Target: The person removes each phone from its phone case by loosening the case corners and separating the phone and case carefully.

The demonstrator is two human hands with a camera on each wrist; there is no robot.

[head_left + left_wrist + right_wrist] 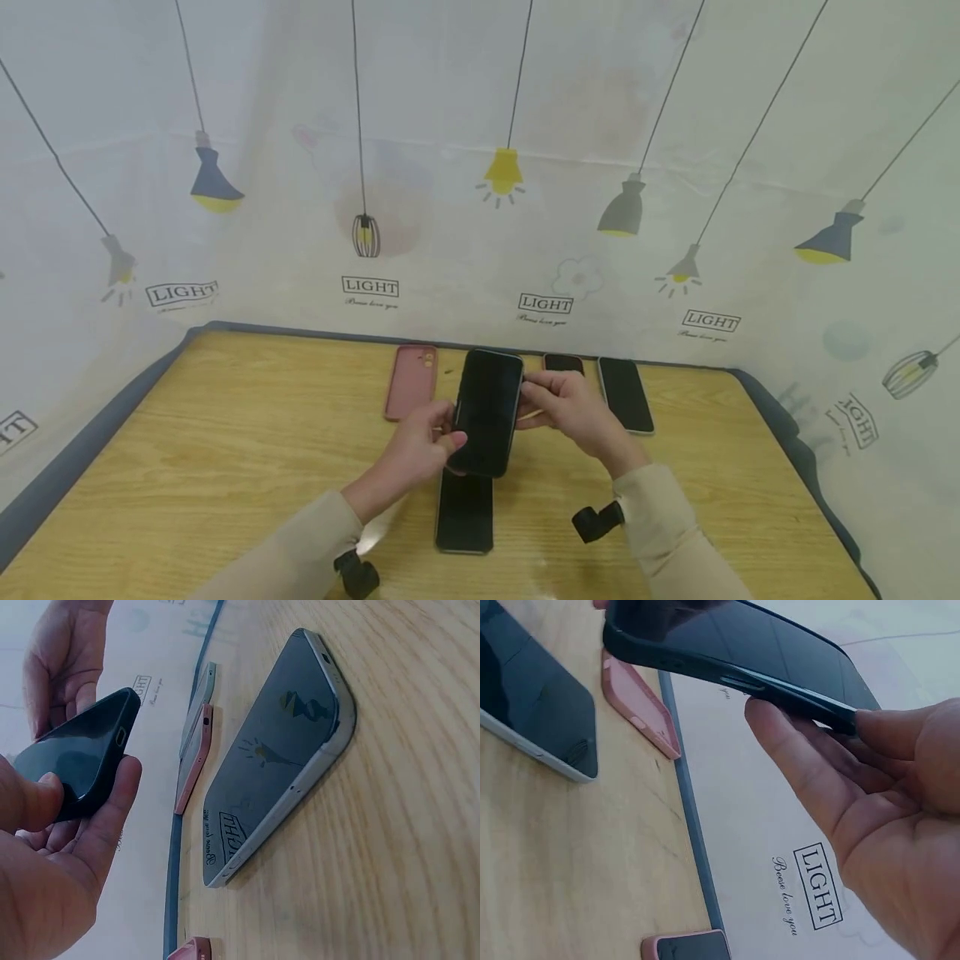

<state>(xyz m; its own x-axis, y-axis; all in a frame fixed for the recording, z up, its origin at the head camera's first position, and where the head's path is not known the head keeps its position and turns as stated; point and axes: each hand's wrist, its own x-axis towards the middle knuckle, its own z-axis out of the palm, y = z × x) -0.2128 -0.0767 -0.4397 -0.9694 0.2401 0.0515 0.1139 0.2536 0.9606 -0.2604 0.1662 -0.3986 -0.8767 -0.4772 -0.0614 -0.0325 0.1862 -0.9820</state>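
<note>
Both hands hold a smartphone (487, 408) in a dark case above the table, its black screen facing up. My left hand (420, 442) grips the lower left corner, with the thumb on the screen and fingers underneath. At the upper right edge, my right hand (573, 408) pinches the phone's side between thumb and fingers. In the right wrist view the rim of the dark case (780, 697) seems to stand slightly away from the phone near those fingers. Beneath the held phone, a second smartphone (465, 512) with a pale frame (300, 780) lies screen up.
A pink phone case (410, 383) lies at the table's back edge, left of the hands. Behind the right hand is a phone with a pink edge (562, 363). Farther right lies a white-edged phone (626, 396). A printed curtain (465, 275) rises behind the wooden table (225, 467).
</note>
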